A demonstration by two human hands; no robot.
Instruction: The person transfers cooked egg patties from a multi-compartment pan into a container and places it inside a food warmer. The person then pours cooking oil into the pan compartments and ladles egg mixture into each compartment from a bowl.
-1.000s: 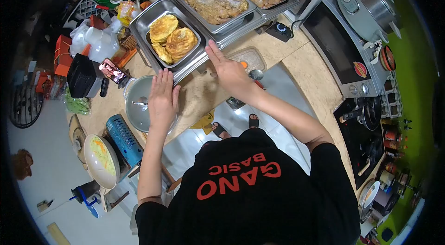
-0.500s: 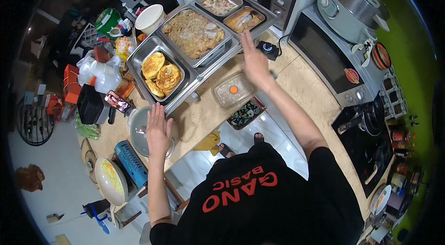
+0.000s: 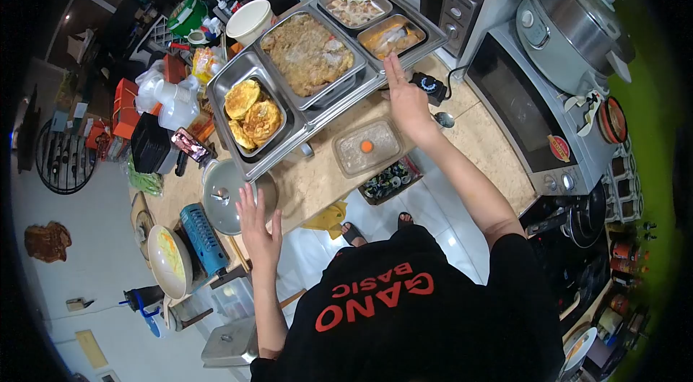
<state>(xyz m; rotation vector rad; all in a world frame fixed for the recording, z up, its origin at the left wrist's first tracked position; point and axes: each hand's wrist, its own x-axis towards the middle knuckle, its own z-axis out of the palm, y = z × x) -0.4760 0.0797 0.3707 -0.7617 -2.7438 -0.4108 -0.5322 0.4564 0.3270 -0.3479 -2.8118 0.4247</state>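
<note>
A large steel food warmer (image 3: 289,142) stands on the counter, holding steel pans of food. Its near left pan has browned egg patties (image 3: 253,116); the large middle pan holds a brownish cooked dish (image 3: 310,57). Two small pans carry pale chopped food (image 3: 354,9) and a fish-like piece in orange sauce (image 3: 393,39). My right hand (image 3: 409,104) is open, its stretched fingertips at the warmer's front rim by the sauce pan. Below the warmer's left corner, my left hand (image 3: 261,232) is open, fingers apart, beside a glass-lidded pot (image 3: 220,198). Neither hand holds anything.
A lidded container with an orange knob (image 3: 367,149) sits between my arms. A spoon (image 3: 444,120) and black control box (image 3: 429,86) lie near my right hand. A phone (image 3: 189,144) leans by the pot. A blue portable stove (image 3: 203,240) and a pan (image 3: 170,263) are left; an oven (image 3: 516,104) is right.
My left hand has drawn back from the warmer's corner and off the pot lid, fingers spreading. My right hand stays at the front rim. The whole view has shifted slightly.
</note>
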